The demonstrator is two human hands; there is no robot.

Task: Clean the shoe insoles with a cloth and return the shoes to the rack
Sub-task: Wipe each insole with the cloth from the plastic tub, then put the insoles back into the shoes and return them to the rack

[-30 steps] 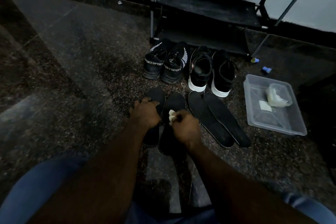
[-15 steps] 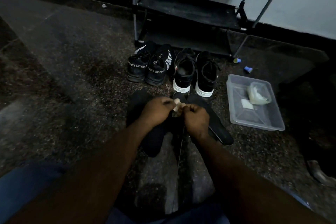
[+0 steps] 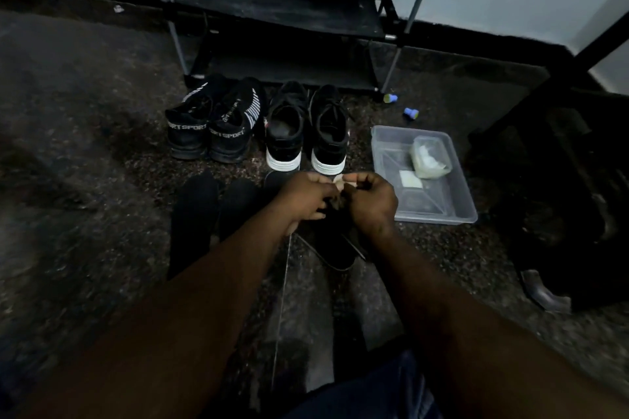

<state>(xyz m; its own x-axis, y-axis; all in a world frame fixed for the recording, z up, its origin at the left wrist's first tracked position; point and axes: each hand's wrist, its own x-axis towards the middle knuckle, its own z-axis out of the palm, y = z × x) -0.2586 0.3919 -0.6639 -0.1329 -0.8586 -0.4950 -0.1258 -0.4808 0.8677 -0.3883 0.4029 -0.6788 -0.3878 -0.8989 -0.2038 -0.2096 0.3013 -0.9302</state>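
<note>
Two pairs of black shoes stand on the floor before the rack (image 3: 275,15): a pair marked SPORT (image 3: 211,126) on the left, a white-soled pair (image 3: 306,133) on the right. Black insoles lie nearer me: two (image 3: 211,211) at the left, others (image 3: 335,248) partly hidden under my hands. My left hand (image 3: 306,196) and my right hand (image 3: 372,199) meet above those right insoles. Both pinch a small pale cloth (image 3: 343,182) between their fingertips.
A clear plastic tray (image 3: 439,211) lies right of my hands, holding a small lidded tub (image 3: 430,156) and a white pad. Two small blue caps (image 3: 410,113) lie by the rack's right leg. Dark furniture (image 3: 561,180) stands at the far right.
My hands have moved from the left pair of insoles across to the right pair. My left hand left the insole and joined my right hand on the cloth.
</note>
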